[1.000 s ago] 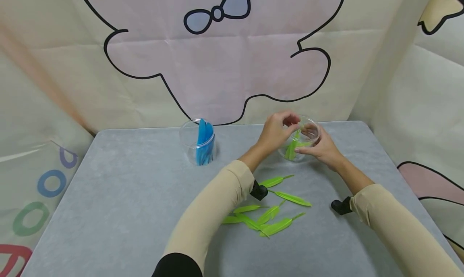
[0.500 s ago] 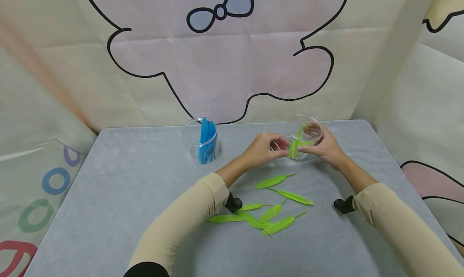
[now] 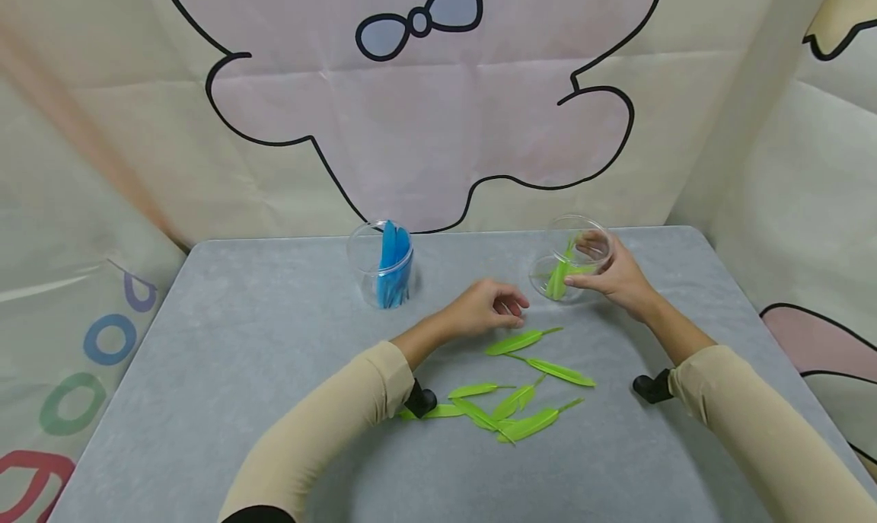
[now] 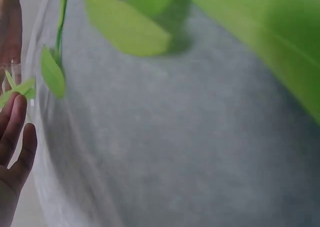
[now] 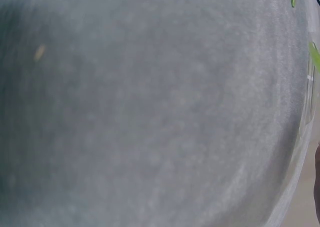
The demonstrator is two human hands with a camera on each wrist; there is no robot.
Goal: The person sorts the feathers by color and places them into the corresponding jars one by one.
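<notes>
My right hand (image 3: 613, 279) grips the side of a clear plastic cup (image 3: 578, 222) near the table's back edge, its thumb across the front. Inside that cup stand bright green feathers (image 3: 559, 272). My left hand (image 3: 483, 307) holds nothing, its fingers loosely bent, just above the nearest green feather (image 3: 514, 343) on the table. Another green feather (image 3: 558, 372) lies a little closer in, and several more are bunched near the left sleeve. In the left wrist view, the fingers of my left hand (image 4: 15, 152) appear at the left edge, overlapping the cup's green feathers (image 4: 22, 89).
A second clear cup (image 3: 361, 268) holding upright blue feathers (image 3: 395, 264) stands at the back left of the grey table (image 3: 240, 333). A printed cloth backdrop (image 3: 438, 127) rises behind the table. Black wrist mounts (image 3: 653, 387) project from both sleeves.
My left hand has come away from the cup's mouth, moving left and down toward the loose green feathers. The right hand keeps its hold on the cup in place.
</notes>
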